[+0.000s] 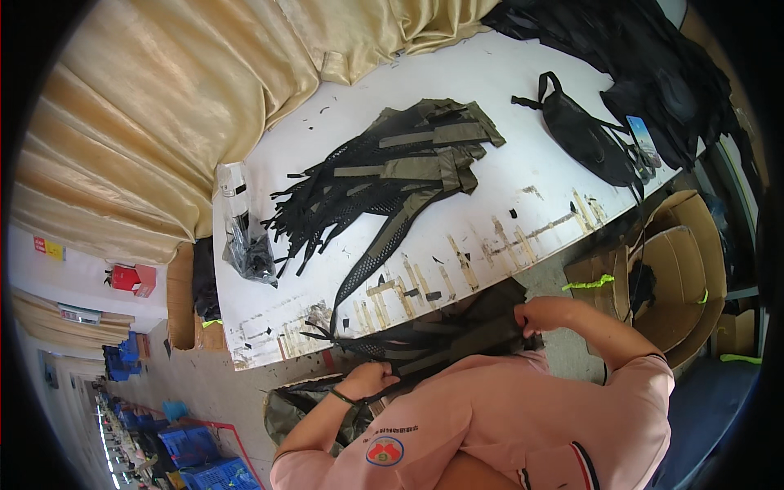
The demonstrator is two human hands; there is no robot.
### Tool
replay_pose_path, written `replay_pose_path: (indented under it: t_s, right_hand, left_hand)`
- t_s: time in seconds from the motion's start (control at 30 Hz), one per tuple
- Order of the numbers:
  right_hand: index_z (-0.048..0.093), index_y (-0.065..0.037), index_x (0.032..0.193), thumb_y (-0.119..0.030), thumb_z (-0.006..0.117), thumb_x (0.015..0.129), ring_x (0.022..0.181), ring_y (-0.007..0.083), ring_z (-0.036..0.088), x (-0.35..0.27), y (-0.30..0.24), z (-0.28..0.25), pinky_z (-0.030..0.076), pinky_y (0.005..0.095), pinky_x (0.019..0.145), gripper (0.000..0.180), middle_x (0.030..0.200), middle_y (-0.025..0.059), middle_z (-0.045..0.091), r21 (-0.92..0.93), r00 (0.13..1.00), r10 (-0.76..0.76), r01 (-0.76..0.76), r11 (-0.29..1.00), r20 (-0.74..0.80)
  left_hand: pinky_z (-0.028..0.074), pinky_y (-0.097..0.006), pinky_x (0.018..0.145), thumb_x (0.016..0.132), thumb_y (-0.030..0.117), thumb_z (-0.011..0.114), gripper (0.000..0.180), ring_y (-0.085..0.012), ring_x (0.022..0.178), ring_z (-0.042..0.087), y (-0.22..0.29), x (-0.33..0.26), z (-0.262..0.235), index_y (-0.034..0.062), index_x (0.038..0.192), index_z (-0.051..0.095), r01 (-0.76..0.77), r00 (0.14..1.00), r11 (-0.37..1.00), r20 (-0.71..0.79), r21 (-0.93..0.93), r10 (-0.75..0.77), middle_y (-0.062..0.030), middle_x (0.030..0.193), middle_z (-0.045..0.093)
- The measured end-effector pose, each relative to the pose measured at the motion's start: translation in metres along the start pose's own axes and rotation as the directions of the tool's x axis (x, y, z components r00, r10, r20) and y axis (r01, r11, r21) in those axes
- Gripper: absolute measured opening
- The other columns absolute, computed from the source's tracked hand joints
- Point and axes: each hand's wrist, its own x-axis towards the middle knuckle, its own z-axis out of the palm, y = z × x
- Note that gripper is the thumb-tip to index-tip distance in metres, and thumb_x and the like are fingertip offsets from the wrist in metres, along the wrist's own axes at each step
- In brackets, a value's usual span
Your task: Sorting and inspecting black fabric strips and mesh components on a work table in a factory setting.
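In the head view, you have a dark mesh-and-fabric panel (445, 343) along the near edge of the white table (498, 73). Its long axis runs left to right, the right end slightly farther away, its thin straps pointing left. Your right hand (535, 315) has its fingers closed on the panel's right end. Your left hand (369, 380) is curled at its near-left edge; whether it grips, you cannot tell. Beyond, similar panels (433, 163) lie piled, narrow ends left and near, broad olive ends far right.
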Motion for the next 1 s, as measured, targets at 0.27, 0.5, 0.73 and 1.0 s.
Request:
replay_pose_path:
  t_s: [0.27, 0.5, 0.73, 1.0]
  right_hand:
    - [0.055, -0.006, 0.106, -0.029, 0.069, 0.081, 0.095, 0.0309, 0.059, 0.104, -0.055, -0.16, 0.046, 0.0396, 0.08, 0.038, 0.101, 0.0151, 0.061, -0.172, 0.59, -0.347, 0.334, 0.927, -0.729]
    - [0.026, -0.026, 0.147, -0.077, 0.051, 0.071, 0.142, 0.0385, 0.011, 0.224, -0.094, -0.205, 0.005, 0.0691, 0.106, 0.096, 0.155, 0.0138, 0.016, -0.372, 0.616, -0.256, -0.065, 0.926, -0.745]
    - [0.036, -0.023, 0.143, -0.078, 0.042, 0.076, 0.14, 0.039, 0.017, 0.209, -0.086, -0.154, 0.006, 0.0691, 0.106, 0.087, 0.147, 0.0155, 0.033, -0.467, 0.621, -0.337, -0.051, 0.883, -0.707]
    - [0.038, -0.02, 0.141, -0.067, 0.051, 0.08, 0.138, 0.0366, 0.023, 0.181, -0.079, -0.122, 0.01, 0.0652, 0.108, 0.078, 0.144, 0.0153, 0.037, -0.481, 0.51, -0.419, 0.012, 0.876, -0.751]
  left_hand:
    - [0.047, -0.039, 0.083, 0.08, 0.026, 0.071, 0.041, -0.0354, 0.096, 0.057, 0.071, 0.037, -0.121, 0.0008, 0.11, 0.058, -0.417, 0.663, 0.908, -0.669, 0.042, 0.336, -0.0194, 0.107, 0.058]
    - [0.008, -0.061, 0.109, 0.08, 0.053, 0.063, 0.077, -0.0409, 0.139, 0.02, 0.039, 0.139, -0.117, 0.0144, 0.142, 0.038, -0.012, 0.607, 0.973, -0.771, 0.232, 0.191, -0.026, 0.148, 0.025]
    - [0.013, -0.053, 0.112, 0.079, 0.037, 0.071, 0.051, -0.0352, 0.134, 0.035, 0.003, 0.12, -0.122, 0.016, 0.124, 0.06, -0.356, 0.546, 0.902, -0.728, 0.245, 0.413, -0.0167, 0.139, 0.046]
    - [0.043, -0.04, 0.081, 0.069, 0.004, 0.073, 0.027, -0.0297, 0.091, 0.056, 0.017, 0.114, -0.121, 0.0074, 0.094, 0.063, -0.402, 0.428, 0.902, -0.838, 0.161, 0.34, -0.0096, 0.093, 0.062]
